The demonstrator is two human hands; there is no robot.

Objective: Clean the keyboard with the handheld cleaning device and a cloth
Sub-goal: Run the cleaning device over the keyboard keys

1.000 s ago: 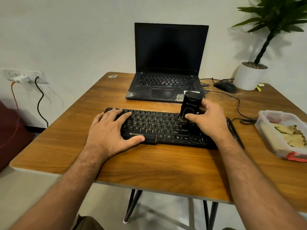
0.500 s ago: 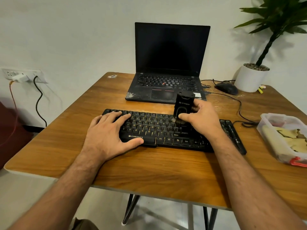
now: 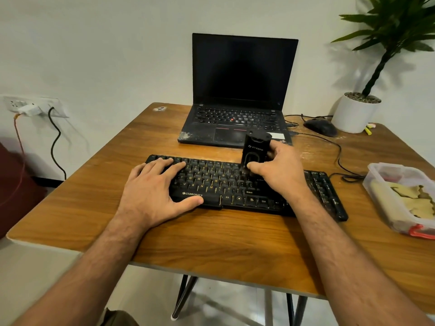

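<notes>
A black keyboard (image 3: 237, 184) with yellow lettering lies across the middle of the wooden table (image 3: 211, 234). My left hand (image 3: 155, 191) rests flat on the keyboard's left end, fingers spread, thumb on its front edge. My right hand (image 3: 280, 170) grips a black handheld cleaning device (image 3: 255, 150) that stands upright with its lower end on the keys right of the middle. A yellowish cloth (image 3: 414, 198) lies in a clear plastic box (image 3: 386, 198) at the right edge of the table.
An open black laptop (image 3: 240, 95) with dust on its palm rest stands behind the keyboard. A black mouse (image 3: 320, 127) and cables lie to its right, beside a white plant pot (image 3: 354, 112). A wall socket (image 3: 30, 106) is at the left.
My right hand has slid the device leftward along the keys, from the keyboard's right part toward its middle. My left hand has stayed in place.
</notes>
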